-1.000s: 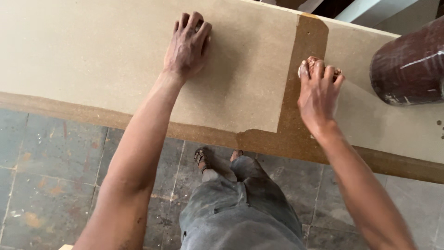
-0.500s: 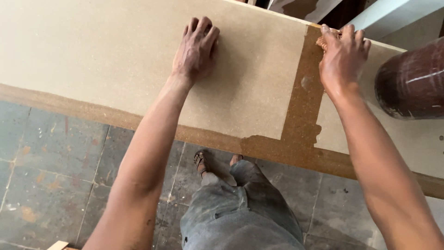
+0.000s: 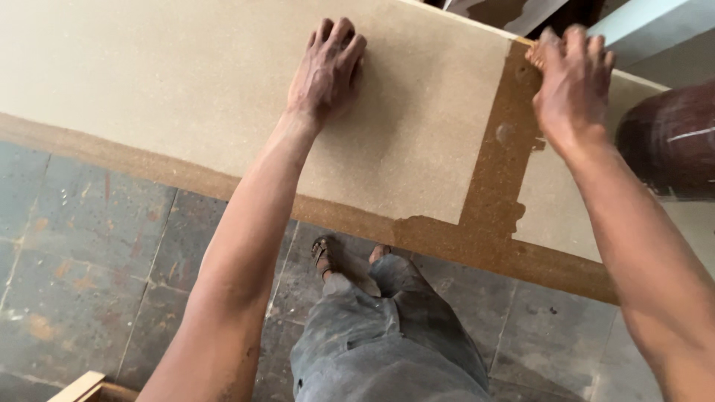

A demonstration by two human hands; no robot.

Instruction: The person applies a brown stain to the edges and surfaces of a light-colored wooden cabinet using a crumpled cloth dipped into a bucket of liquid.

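Grey stone floor tiles (image 3: pixel 89 246) are seen below a tan fibreboard panel (image 3: pixel 186 82). Left hand (image 3: pixel 324 71) is pressed flat, fingers spread. Right hand (image 3: pixel 570 85) is curled at the far edge over the brown glued strip (image 3: pixel 495 186); anything pinched cannot be told. Even downward pressure is judged best.

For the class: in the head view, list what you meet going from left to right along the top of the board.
Pale board → left hand pressed flat on it → brown glue-coloured stripe → right hand at the board's far edge → dark brown drum.
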